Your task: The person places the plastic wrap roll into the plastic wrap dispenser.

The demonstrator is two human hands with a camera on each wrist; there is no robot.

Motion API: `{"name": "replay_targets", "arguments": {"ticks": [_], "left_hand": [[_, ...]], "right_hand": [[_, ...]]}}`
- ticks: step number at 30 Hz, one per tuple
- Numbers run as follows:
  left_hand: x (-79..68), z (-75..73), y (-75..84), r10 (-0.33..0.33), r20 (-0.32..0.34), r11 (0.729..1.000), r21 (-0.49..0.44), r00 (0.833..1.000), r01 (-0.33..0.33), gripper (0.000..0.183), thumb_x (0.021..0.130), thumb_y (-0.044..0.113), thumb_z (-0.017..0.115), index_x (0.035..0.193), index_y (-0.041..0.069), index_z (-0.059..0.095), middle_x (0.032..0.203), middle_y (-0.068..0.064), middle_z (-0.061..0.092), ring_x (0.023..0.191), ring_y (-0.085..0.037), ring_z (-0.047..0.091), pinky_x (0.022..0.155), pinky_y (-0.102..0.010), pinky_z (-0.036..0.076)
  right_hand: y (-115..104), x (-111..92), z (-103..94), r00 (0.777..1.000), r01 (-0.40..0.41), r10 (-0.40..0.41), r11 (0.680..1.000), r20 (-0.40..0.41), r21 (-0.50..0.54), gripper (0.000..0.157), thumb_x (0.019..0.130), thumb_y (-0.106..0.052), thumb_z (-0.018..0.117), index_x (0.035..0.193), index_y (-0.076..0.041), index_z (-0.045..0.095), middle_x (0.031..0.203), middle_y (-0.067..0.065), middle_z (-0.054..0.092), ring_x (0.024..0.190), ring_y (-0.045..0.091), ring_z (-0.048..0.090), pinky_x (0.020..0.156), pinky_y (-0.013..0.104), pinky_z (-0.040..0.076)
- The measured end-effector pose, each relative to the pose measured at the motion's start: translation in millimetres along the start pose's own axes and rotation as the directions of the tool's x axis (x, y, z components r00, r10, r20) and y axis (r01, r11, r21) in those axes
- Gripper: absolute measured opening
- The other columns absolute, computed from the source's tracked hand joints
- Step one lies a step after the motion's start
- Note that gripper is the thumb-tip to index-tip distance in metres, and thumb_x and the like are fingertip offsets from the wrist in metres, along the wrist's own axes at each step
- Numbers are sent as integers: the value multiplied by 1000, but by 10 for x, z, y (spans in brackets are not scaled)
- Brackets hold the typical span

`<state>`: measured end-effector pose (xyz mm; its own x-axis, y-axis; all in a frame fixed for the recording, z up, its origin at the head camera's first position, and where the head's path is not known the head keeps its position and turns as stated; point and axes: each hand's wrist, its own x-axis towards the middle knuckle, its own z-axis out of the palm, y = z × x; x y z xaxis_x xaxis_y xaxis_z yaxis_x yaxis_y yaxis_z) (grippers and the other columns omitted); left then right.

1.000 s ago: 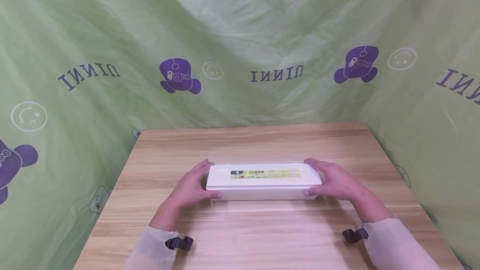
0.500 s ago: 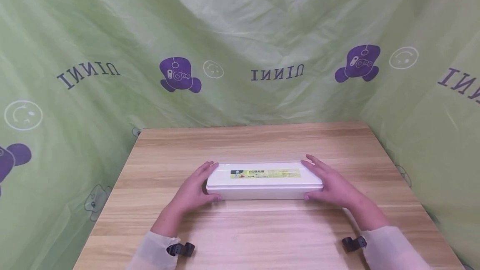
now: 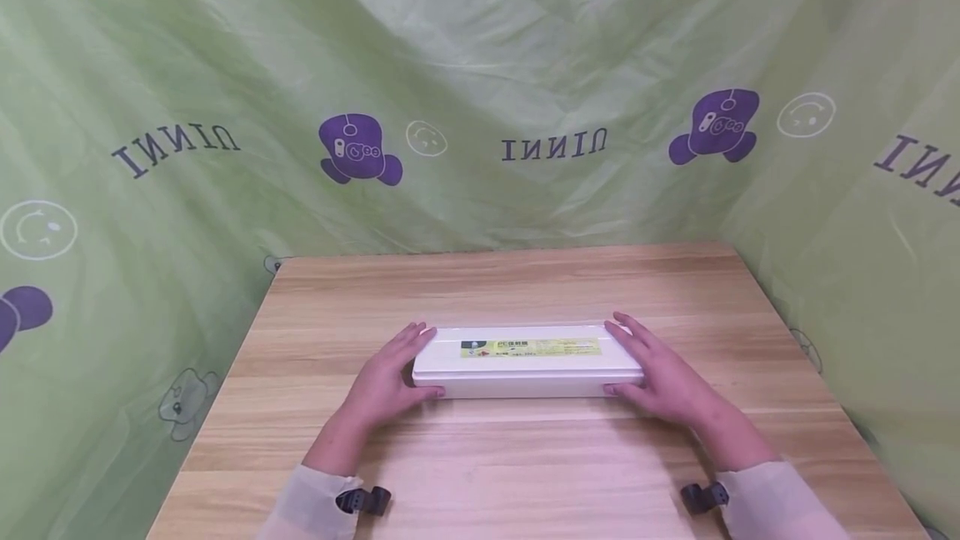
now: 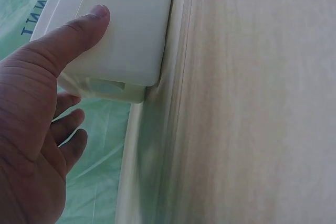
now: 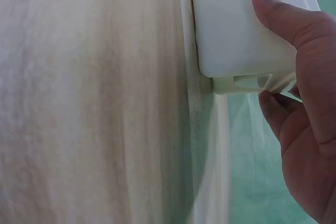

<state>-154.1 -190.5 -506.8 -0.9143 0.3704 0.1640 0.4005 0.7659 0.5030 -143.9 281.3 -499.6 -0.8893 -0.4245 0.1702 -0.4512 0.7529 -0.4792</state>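
A long white box of cling film (image 3: 528, 388), with a yellow and green label on its lid, lies lengthwise across the wooden table. My left hand (image 3: 381, 382) holds its left end, thumb on the front face and fingers reaching over the end towards the back. The right hand (image 3: 669, 377) grips the opposite end the same way, its fingers slightly spread. In the left wrist view, the thumb (image 4: 89, 24) presses the box's front face while several fingers curl beyond its end. From the right wrist, fingertips (image 5: 266, 98) show right at the notched end of the box.
The wood-grain table (image 3: 480, 457) reaches back to a green curtain (image 3: 465, 215) printed with purple figures, which hangs behind and on both sides. Small black wrist cameras (image 3: 367, 500) jut inward from the pale sleeves (image 3: 311, 502).
The right hand's fingers have spread and shifted slightly along the box's end, and its forearm has drawn a little inward. Left fingertips have edged slightly rightward. The box stays nearly in place.
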Motion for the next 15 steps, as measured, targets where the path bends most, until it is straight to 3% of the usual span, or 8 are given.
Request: {"name": "replay_targets", "arguments": {"ticks": [6, 15], "left_hand": [[-3, -9, 14, -3, -2, 1000, 22, 1000, 3, 98, 77, 56, 88, 159, 24, 44, 166, -1, 34, 154, -25, 29, 122, -52, 30], [-28, -19, 35, -15, 0, 998, 54, 1000, 15, 103, 75, 58, 88, 160, 24, 42, 166, 0, 32, 155, -26, 29, 122, -53, 30]], "right_hand": [[19, -5, 26, 999, 33, -34, 999, -15, -39, 102, 86, -45, 84, 166, -17, 27, 169, 15, 24, 140, 51, 44, 109, 66, 43], [31, -9, 34, 1000, 12, -11, 998, 4, -60, 106, 84, -56, 81, 166, -19, 25, 171, 14, 21, 140, 52, 43, 109, 66, 43]]}}
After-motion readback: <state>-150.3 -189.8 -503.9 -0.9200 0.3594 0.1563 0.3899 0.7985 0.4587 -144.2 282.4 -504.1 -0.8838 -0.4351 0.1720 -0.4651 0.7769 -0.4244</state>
